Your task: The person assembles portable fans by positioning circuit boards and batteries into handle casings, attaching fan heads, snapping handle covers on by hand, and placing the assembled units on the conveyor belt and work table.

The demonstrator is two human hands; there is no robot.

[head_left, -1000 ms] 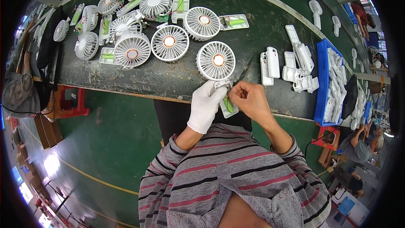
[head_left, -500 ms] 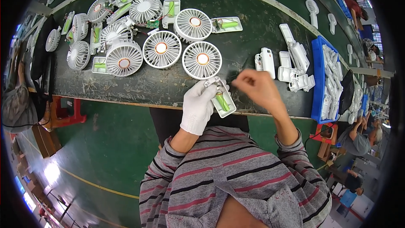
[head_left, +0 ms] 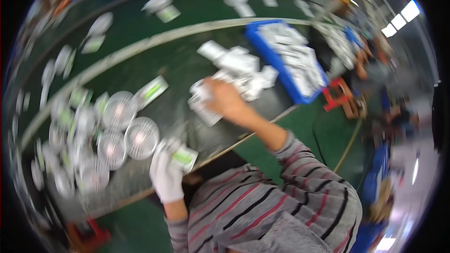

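The view is smeared by motion. My left hand, in a white knitted glove, is closed around an opened white fan handle with a green battery cell inside. A round white fan head lies right beside the glove, at the handle's end. My bare right hand is further off and to the right, its fingers bent over a white plastic handle shell. Blur hides the exact grip of its fingertips. More white shells lie in a loose group just beyond this hand.
Several white fans with green cells cluster on the left of the dark worktable. A blue bin full of white shells stands at the right. Beyond the pale rail, more fans lie on a green surface. A red stool stands off the table's right end.
My head has turned right, so the whole scene has swung round. My right hand has moved from beside the open handle to the white shells. The left still holds the handle.
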